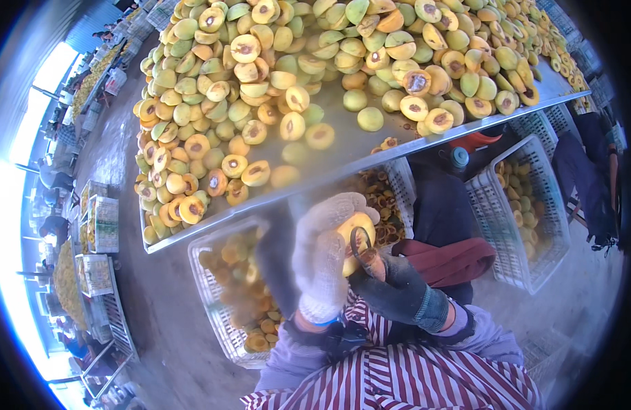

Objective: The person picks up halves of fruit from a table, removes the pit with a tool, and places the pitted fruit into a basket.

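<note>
My left hand (320, 256), in a pale knitted glove, is closed around a yellow peach half (357, 227), whose cut face is turned toward my right hand. A dark glove covers my right hand (399, 290), which grips a pitting knife with a curved loop blade (354, 240). The loop lies against the cut face of the peach half. Most of the tool's handle is hidden by my fingers. Both hands are held above my lap, just below the table edge.
A metal-edged table (370, 158) is heaped with halved peaches (247, 89). Below it stand a white crate (216, 311) of fruit at left, another with dark scraps (399, 184), and a third crate (513, 263) at right. A person's dark-clothed legs (582, 171) are at far right.
</note>
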`<state>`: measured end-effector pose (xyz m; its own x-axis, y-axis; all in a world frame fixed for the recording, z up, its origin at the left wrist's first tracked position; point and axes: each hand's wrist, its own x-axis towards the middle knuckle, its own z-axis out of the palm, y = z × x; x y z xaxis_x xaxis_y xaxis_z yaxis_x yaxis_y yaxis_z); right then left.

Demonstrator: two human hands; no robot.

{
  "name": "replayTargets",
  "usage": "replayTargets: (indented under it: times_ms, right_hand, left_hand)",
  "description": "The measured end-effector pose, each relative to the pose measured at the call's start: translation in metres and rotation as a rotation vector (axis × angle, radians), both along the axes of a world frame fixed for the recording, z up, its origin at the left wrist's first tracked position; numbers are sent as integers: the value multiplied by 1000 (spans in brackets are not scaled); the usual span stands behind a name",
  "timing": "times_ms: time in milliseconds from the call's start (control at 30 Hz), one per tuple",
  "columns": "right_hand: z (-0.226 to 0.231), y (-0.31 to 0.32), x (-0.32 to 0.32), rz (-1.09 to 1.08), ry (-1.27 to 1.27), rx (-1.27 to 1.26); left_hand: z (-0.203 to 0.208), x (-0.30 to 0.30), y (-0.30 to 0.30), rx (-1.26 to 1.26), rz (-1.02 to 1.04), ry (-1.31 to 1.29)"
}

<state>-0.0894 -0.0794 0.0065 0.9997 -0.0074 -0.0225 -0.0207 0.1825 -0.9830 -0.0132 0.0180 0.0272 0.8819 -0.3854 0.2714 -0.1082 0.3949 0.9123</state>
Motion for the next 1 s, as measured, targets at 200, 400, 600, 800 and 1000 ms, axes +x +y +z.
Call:
replayTargets:
  times_ms: [200, 400, 600, 800, 1000]
  right_hand:
    - [16, -17, 2, 217, 258, 124]
    - [3, -17, 0, 172, 183, 146]
    - [9, -19, 3, 114, -39, -219]
    - [12, -21, 6, -27, 60, -31]
    - [12, -33, 5, -225, 172, -73]
  left_hand:
    - [-1, 3, 2, 228, 35, -316]
    - [13, 8, 1, 56, -221, 295]
    - [11, 9, -4, -76, -202, 436]
    - [13, 13, 6, -37, -258, 510]
    - [-3, 15, 27, 209, -400, 570]
